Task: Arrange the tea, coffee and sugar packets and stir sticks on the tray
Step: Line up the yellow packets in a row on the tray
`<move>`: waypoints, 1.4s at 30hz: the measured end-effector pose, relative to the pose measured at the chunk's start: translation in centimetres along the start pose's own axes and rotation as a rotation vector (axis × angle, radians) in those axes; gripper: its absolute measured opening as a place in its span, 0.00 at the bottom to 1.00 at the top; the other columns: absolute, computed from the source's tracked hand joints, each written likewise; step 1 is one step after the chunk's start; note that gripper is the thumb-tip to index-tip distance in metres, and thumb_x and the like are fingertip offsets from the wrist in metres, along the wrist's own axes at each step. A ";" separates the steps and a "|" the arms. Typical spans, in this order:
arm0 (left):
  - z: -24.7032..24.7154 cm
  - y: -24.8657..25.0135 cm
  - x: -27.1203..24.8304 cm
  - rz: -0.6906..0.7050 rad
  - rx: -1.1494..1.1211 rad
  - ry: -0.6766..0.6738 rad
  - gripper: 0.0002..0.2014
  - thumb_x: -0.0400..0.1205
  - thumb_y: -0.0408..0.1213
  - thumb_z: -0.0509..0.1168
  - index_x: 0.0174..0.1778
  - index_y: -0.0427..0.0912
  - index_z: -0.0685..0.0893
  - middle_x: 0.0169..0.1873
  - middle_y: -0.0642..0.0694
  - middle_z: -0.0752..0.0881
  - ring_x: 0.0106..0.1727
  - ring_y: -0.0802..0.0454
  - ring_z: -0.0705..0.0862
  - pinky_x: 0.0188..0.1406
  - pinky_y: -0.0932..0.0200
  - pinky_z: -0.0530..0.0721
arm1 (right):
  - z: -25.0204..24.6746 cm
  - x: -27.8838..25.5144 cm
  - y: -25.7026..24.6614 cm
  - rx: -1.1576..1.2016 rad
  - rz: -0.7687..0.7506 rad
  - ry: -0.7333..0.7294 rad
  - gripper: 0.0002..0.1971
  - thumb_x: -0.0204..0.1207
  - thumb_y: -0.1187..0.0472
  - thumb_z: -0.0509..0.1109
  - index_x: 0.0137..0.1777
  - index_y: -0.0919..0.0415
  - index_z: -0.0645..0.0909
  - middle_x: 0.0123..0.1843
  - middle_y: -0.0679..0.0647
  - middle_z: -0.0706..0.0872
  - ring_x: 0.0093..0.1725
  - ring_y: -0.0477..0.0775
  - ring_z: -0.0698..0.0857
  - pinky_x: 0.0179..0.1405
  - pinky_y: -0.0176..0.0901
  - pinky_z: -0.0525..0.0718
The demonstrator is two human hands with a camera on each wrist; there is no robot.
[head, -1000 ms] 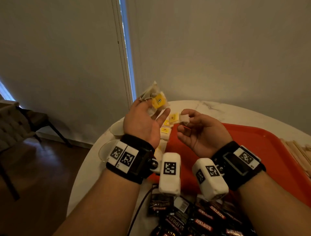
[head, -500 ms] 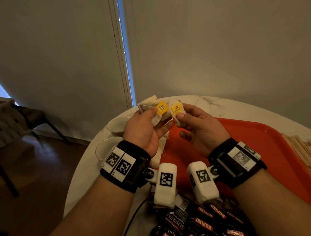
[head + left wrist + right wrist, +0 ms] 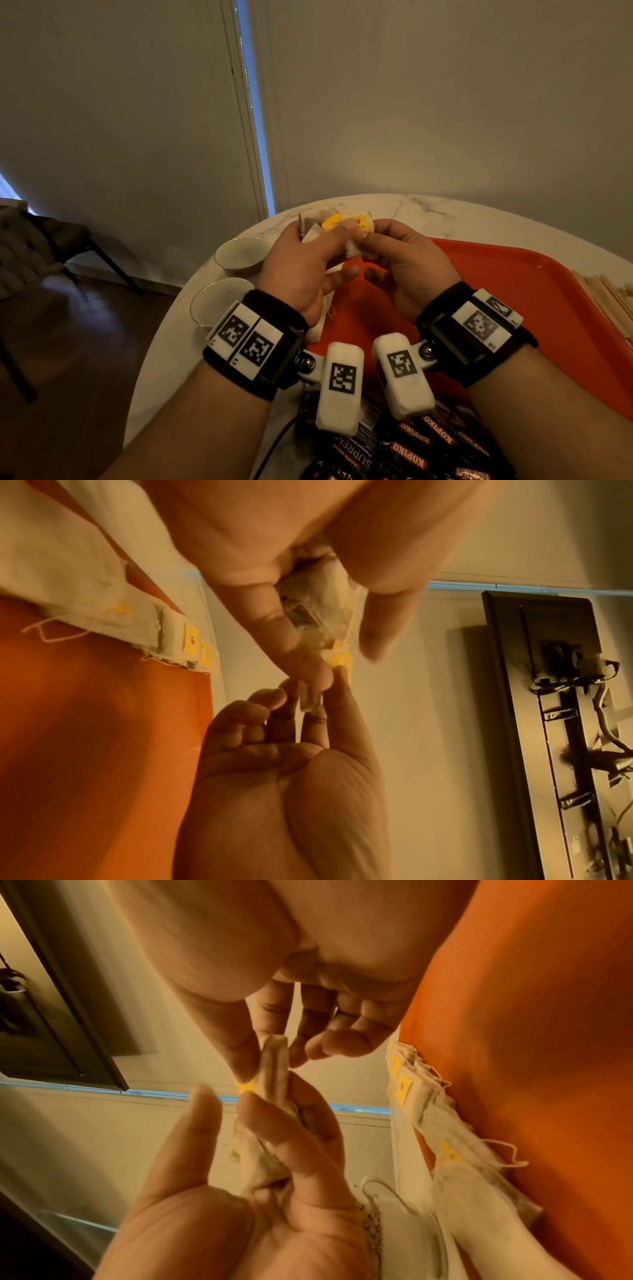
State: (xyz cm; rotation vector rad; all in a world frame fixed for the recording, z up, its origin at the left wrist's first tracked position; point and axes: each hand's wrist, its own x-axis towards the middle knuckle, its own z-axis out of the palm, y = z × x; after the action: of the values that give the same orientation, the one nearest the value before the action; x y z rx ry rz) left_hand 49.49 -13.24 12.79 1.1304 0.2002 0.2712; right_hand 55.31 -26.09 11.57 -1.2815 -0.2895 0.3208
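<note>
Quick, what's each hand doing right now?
Left hand: holding a bunch of tea bags.
Right hand: pinching a tea bag at the bunch, thumb against fingertips.

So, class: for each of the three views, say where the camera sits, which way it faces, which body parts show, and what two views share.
Head: worn on the head, facing forward and down at the table; shows both forearms, the left hand and the right hand pinching tea bags above the red tray.
Left wrist: looks along the left hand at its fingers and the facing right hand.
Right wrist: looks along the right hand toward the left hand.
Shared: both wrist views show the held tea bags and the row of tea bags on the tray.
</note>
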 end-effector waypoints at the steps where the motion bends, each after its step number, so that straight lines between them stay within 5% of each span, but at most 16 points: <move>1: 0.0 -0.2 0.1 0.014 0.032 -0.004 0.16 0.80 0.32 0.76 0.63 0.43 0.85 0.52 0.43 0.94 0.48 0.49 0.94 0.33 0.59 0.89 | 0.0 0.0 0.0 -0.005 0.002 0.003 0.02 0.80 0.63 0.74 0.48 0.56 0.85 0.43 0.53 0.91 0.39 0.45 0.85 0.38 0.41 0.77; 5: -0.6 -0.1 0.6 0.045 0.066 0.066 0.17 0.80 0.24 0.74 0.63 0.41 0.85 0.52 0.40 0.94 0.44 0.49 0.93 0.29 0.61 0.86 | 0.0 0.0 -0.3 -0.003 0.010 0.015 0.02 0.79 0.65 0.74 0.47 0.57 0.86 0.41 0.51 0.90 0.37 0.44 0.85 0.36 0.38 0.79; 11: -1.5 1.1 1.0 0.121 -0.012 0.225 0.12 0.83 0.25 0.71 0.61 0.41 0.85 0.44 0.43 0.93 0.37 0.53 0.92 0.27 0.61 0.86 | 0.2 -0.2 -0.2 0.001 0.069 0.046 0.04 0.78 0.71 0.74 0.50 0.64 0.87 0.36 0.56 0.90 0.32 0.49 0.86 0.33 0.39 0.86; 14: -2.0 1.8 1.4 0.146 -0.053 0.290 0.13 0.83 0.28 0.72 0.62 0.43 0.85 0.53 0.40 0.92 0.40 0.53 0.91 0.28 0.63 0.85 | 0.4 -0.6 0.7 -0.061 0.201 0.058 0.04 0.78 0.72 0.74 0.51 0.67 0.86 0.32 0.56 0.88 0.31 0.50 0.85 0.32 0.42 0.88; 21: -2.2 2.4 1.3 0.144 -0.102 0.283 0.12 0.84 0.27 0.71 0.61 0.44 0.86 0.54 0.40 0.92 0.44 0.50 0.90 0.29 0.61 0.86 | 1.6 -1.4 2.5 -0.229 0.552 -0.075 0.04 0.77 0.75 0.74 0.45 0.67 0.86 0.53 0.70 0.92 0.50 0.66 0.92 0.53 0.58 0.91; 26: -2.4 2.5 1.2 0.137 -0.096 0.270 0.14 0.84 0.27 0.71 0.64 0.43 0.85 0.53 0.42 0.92 0.46 0.50 0.91 0.30 0.60 0.87 | 2.0 -1.7 2.4 -0.329 0.594 -0.082 0.03 0.78 0.73 0.74 0.45 0.66 0.85 0.37 0.61 0.92 0.33 0.55 0.91 0.31 0.46 0.89; 29: -2.5 2.5 1.3 0.126 -0.085 0.273 0.14 0.84 0.26 0.71 0.64 0.42 0.85 0.53 0.41 0.92 0.47 0.48 0.91 0.31 0.60 0.87 | 2.1 -1.7 2.1 -0.388 0.597 -0.087 0.01 0.79 0.71 0.74 0.48 0.67 0.87 0.35 0.60 0.93 0.29 0.53 0.91 0.25 0.41 0.87; 42: -2.0 1.9 1.0 0.099 -0.052 0.239 0.15 0.83 0.26 0.71 0.65 0.39 0.84 0.51 0.39 0.92 0.40 0.51 0.92 0.32 0.58 0.89 | 2.0 -1.9 2.0 -0.420 0.538 -0.105 0.05 0.78 0.70 0.75 0.51 0.69 0.91 0.48 0.65 0.94 0.43 0.59 0.93 0.36 0.45 0.91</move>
State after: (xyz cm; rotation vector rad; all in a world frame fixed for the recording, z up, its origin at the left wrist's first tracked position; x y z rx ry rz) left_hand 49.61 -10.42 13.64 1.0568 0.3476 0.4974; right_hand 52.61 -24.52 10.07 -1.7546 -0.0952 0.8189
